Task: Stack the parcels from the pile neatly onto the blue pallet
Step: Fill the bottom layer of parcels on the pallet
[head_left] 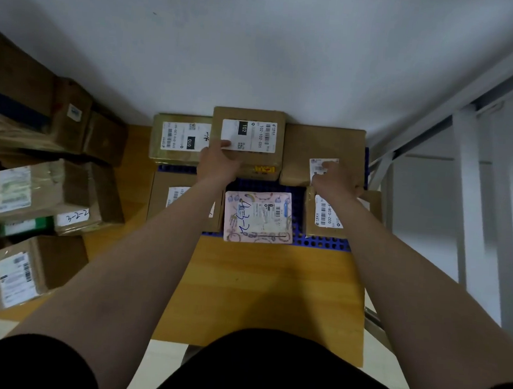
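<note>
six parcels sit on the blue pallet (321, 243), in two rows of three, and the pallet lies on a wooden table (258, 285) against the white wall.

the back row, from my left, has a brown 010 box (181, 128), a taller brown 102 box (248, 114) and a flat brown parcel (322, 144) with one small white label. the front row has a plain brown box (164, 188) partly under my left forearm, a pink mailer (258, 215) with a printed pattern and blue handwriting, and a brown 032 box (328, 213).

my left hand (221, 163) grips the 102 box at its near left corner, with the thumb on the big white label. that label carries a black square reading 102 and a barcode. the box's near face shows a strip of yellow and red tape, and the box touches both of its neighbours in the back row.

my right hand (336, 178) rests on the near edge of the flat brown parcel, fingers by its small label. i cannot tell whether they lie flat or hook the edge.

the pile (37, 191) is on my left, well apart from the pallet. it holds at least five brown boxes, several with white labels, but it is too blurred for an exact count.
</note>
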